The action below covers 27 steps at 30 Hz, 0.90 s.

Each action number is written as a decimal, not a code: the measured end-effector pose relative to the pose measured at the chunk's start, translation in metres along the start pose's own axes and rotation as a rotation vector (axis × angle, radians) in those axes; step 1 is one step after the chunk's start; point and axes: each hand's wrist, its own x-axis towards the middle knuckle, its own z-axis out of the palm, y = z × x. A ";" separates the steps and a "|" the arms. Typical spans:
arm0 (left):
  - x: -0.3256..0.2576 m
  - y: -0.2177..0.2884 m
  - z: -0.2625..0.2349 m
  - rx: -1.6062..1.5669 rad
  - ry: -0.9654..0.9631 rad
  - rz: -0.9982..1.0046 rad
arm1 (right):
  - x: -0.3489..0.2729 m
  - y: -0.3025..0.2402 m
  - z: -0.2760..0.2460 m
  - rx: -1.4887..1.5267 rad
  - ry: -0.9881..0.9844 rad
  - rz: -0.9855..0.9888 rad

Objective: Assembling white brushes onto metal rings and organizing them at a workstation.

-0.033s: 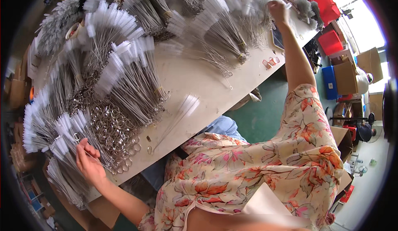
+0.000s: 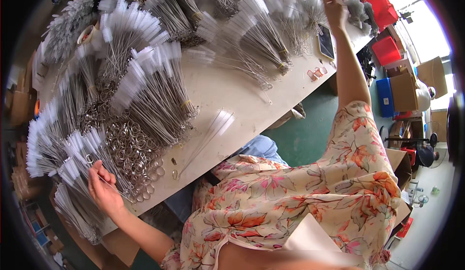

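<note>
At the near left, my left hand (image 2: 103,190) has its fingers curled around a thin wire with a small ring (image 2: 89,159) at its tip; the wire crosses the palm. It is beside bundles of white-bristled wire brushes (image 2: 77,156) and a heap of metal rings (image 2: 128,139). My right arm reaches to the far right, where my right hand (image 2: 335,10) is closed beside a fanned bundle of brushes (image 2: 310,6) and some grey bristle tufts (image 2: 357,10). What it holds, if anything, is hidden. A few loose brushes (image 2: 220,123) lie near the table's front edge.
More brush bundles (image 2: 145,93) cover the far and left parts of the pale table (image 2: 213,86). A dark phone-like slab (image 2: 326,42) and small clear-orange pieces (image 2: 317,73) lie at the right. Red bins (image 2: 386,49), a blue crate (image 2: 385,97) and cardboard boxes (image 2: 404,90) stand beyond.
My right hand has shifted slightly to the right, showing more of the dark slab. My left hand has barely moved.
</note>
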 end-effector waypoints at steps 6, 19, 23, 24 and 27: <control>-0.028 0.026 0.063 0.147 -0.253 0.036 | -0.051 -0.104 -0.140 1.253 -0.055 -0.272; -0.045 0.010 0.155 0.416 -0.463 0.612 | -0.269 -0.281 -0.172 1.954 -1.223 -0.346; -0.044 -0.003 0.148 0.598 -0.481 0.821 | -0.280 -0.281 -0.178 1.892 -0.846 -0.577; -0.046 -0.002 0.145 0.511 -0.457 0.811 | -0.286 -0.285 -0.181 2.089 -0.806 -0.449; -0.030 -0.008 0.147 0.079 -0.150 1.059 | -0.268 -0.269 -0.162 1.732 -0.525 -0.260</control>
